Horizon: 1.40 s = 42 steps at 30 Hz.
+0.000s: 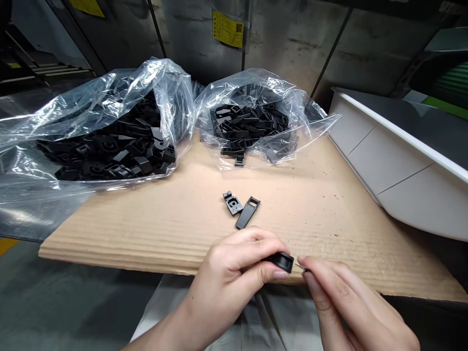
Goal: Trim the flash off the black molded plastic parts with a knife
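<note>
Near the front edge of the cardboard, my left hand (pixel 234 278) pinches a black plastic part (pixel 282 262) between thumb and fingers, its open end facing right. My right hand (pixel 351 302) is closed on a thin pointed metal piece (pixel 302 267), whose tip points at the black part, with a small gap between them. Just beyond my left hand lie two loose pieces: a squarish black base (pixel 233 203) with a round hole and a long black lever (pixel 248 212) with a rectangular opening. They lie side by side, close together.
A clear plastic bag (pixel 171 92) of black parts lies at the left, and another bag (pixel 252 78) of black pieces at the back middle. A white bin (pixel 383 161) stands on the right. The cardboard (pixel 146 234) has dark crumbs on it. Metal panels with yellow labels stand behind.
</note>
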Tool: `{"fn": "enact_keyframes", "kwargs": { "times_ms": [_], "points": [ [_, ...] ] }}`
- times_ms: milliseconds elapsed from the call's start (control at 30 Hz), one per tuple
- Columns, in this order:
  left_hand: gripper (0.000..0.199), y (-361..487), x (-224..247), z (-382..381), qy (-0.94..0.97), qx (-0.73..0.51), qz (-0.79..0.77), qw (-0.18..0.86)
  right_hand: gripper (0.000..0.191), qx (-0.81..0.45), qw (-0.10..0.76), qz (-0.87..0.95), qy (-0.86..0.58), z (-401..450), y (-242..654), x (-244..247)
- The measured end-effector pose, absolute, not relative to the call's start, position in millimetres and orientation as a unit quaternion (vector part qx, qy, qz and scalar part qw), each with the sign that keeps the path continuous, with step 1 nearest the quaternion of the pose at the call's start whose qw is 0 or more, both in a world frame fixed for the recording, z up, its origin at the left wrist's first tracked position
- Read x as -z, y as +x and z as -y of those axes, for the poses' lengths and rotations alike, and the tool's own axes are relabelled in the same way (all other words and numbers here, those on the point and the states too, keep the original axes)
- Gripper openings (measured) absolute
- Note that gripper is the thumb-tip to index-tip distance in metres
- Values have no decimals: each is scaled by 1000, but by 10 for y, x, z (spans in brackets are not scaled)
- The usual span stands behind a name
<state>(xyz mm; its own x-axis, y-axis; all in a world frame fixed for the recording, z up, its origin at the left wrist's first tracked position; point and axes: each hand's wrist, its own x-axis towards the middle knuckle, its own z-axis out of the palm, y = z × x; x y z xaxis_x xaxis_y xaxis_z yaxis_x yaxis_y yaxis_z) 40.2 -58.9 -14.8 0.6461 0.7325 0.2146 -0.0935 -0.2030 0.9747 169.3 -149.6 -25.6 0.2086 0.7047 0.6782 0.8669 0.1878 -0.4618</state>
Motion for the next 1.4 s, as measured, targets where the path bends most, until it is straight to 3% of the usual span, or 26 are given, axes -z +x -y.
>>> {"fn": "enact_keyframes", "kwargs": {
  "times_ms": [200, 433, 867, 967, 1067, 1200, 1400],
  "points": [
    [19, 401, 186, 587, 705, -361, -217, 570, 25, 93, 415, 663, -616, 1515, 1776, 287],
    [24, 419, 183, 588, 695, -391, -189, 572, 27, -29, 402, 688, -604, 1506, 1822, 238],
    [28, 422, 204, 617, 722, -390, -198, 537, 29, -43, 387, 694, -606, 1541, 1837, 218],
    [25, 408, 211, 609, 741, -379, -194, 519, 27, -111, 379, 681, -616, 1539, 1862, 167],
    [20, 391, 211, 595, 759, -361, -181, 510, 18, -283, 346, 641, -624, 1504, 1931, 68],
    [18, 383, 201, 585, 774, -359, -166, 495, 28, -505, 285, 564, -589, 1399, 2054, -76],
    [21, 391, 225, 586, 783, -372, -173, 468, 25, -540, 275, 555, -569, 1420, 2064, -82]
  ]
}}
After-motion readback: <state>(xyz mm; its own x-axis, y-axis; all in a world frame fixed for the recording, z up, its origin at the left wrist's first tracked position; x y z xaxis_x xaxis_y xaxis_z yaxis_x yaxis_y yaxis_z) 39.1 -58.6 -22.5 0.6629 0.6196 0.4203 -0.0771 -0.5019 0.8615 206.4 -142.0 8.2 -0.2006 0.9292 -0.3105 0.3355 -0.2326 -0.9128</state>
